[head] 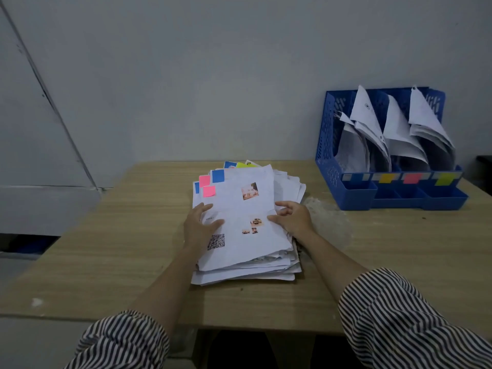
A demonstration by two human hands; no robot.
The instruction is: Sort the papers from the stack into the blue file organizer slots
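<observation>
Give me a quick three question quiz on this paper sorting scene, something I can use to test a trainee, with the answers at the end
1. True or false: the blue file organizer already holds papers in its slots.
2. Multiple choice: where is the left hand? A) inside the organizer B) resting on the top sheet of the paper stack C) off the wooden table.
3. Fill in: the sticky note nearest the top sheet's upper left corner is ____ in colour.

Key
1. True; white papers lean in the slots.
2. B; the right hand holds the sheet's opposite edge.
3. Pink.
</observation>
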